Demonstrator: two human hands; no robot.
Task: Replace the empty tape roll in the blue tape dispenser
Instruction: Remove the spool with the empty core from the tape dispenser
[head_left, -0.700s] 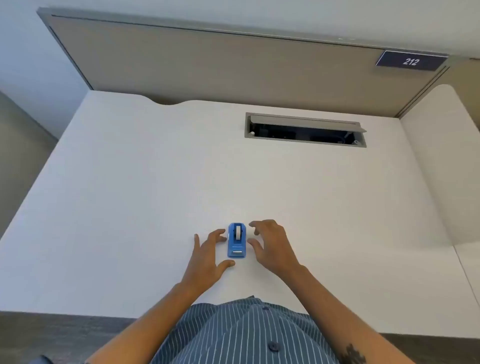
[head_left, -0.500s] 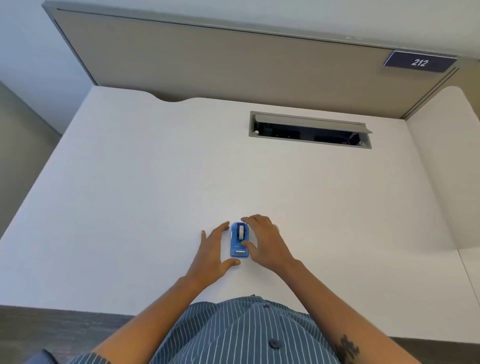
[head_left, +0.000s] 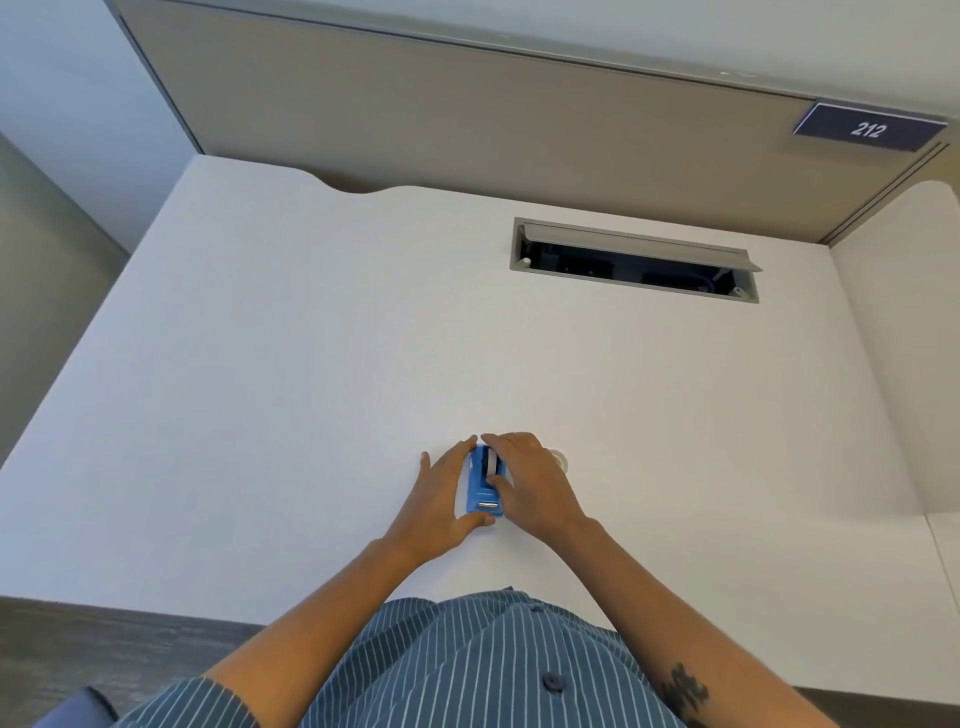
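Observation:
A small blue tape dispenser stands on the white desk near its front edge, cutter end toward me. A white roll sits in its top slot. My left hand wraps the dispenser's left side, thumb under the near end. My right hand covers the right side, with fingers on the roll and thumb on the dispenser's top. A small whitish round thing peeks out behind my right hand; what it is I cannot tell.
An open grey cable hatch is set into the desk at the back right. A beige partition with a "212" sign closes the far edge. A second white surface adjoins on the right.
Both hands have closed in from either side of the dispenser and now touch it; the right hand's fingers have come onto the roll. The dispenser stays in place.

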